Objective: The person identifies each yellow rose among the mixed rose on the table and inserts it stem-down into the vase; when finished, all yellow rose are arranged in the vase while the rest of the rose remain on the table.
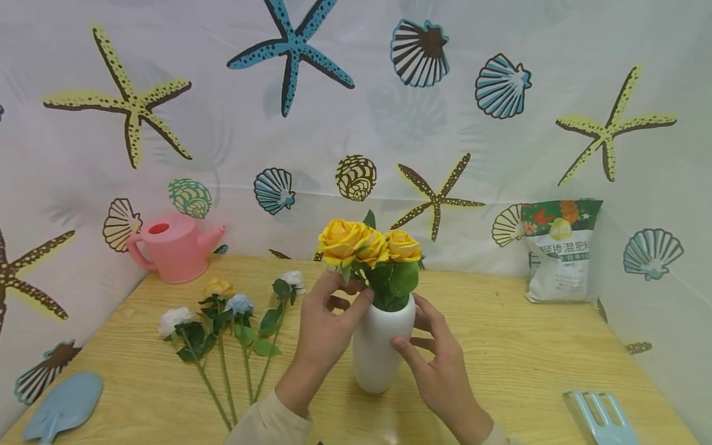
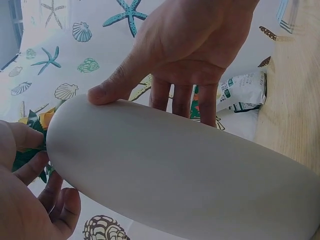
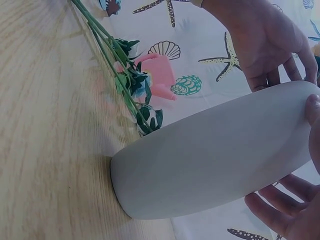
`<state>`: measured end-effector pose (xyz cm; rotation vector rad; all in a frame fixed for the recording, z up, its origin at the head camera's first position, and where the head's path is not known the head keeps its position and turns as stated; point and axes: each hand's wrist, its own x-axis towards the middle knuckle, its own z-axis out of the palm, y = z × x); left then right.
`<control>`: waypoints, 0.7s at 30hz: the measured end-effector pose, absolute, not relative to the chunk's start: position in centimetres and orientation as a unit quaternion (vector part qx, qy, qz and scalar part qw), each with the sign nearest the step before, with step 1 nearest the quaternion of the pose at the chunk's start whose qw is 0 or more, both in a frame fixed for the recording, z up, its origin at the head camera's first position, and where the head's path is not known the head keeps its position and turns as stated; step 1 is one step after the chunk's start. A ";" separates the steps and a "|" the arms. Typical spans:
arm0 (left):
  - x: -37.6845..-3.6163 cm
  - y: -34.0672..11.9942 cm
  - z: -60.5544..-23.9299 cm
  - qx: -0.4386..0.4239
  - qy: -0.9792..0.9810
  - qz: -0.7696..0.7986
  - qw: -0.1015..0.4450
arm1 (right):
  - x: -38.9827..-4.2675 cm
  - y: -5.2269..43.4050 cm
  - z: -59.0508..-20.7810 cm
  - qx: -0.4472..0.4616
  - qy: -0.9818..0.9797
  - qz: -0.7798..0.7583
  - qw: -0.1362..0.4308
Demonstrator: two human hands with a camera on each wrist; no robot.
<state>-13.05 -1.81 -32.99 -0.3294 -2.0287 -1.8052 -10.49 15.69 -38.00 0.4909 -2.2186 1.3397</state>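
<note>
Upright on the table stands a white vase [image 1: 376, 352] with several yellow roses [image 1: 340, 241] and green leaves [image 1: 403, 278] rising from its mouth. My left hand [image 1: 325, 330] is at the vase's left rim, where thumb and forefinger pinch a rose's greenery; in the left wrist view the leaves [image 2: 32, 152] show between those fingers. The vase's right side is held by my right hand [image 1: 442, 364], thumb in front and fingers round the side. The right wrist view shows this grip on the vase [image 3: 210, 155]. The stems inside the vase are hidden.
Several loose roses, including a blue rose [image 1: 239, 304] and a white rose [image 1: 175, 320], lie left of the vase. A pink watering can [image 1: 177, 250] stands back left, a fertilizer bag [image 1: 562, 259] back right. A blue shovel [image 1: 69, 402] and fork [image 1: 603, 417] lie near the front corners.
</note>
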 end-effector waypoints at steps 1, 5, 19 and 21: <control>-13.0 -1.8 -33.0 -0.118 -0.723 -0.649 0.204 | -10.5 15.7 -38.0 0.180 -0.814 0.492 0.249; -13.1 -1.9 -33.0 -0.125 -0.712 -0.657 0.214 | -10.5 15.6 -38.0 0.175 -0.816 0.491 0.249; -12.8 -2.9 -33.2 -0.143 -0.716 -0.646 0.220 | -10.4 15.5 -38.2 0.170 -0.819 0.484 0.257; -12.7 -3.4 -33.4 -0.145 -0.716 -0.643 0.231 | -10.4 15.5 -38.2 0.169 -0.819 0.485 0.256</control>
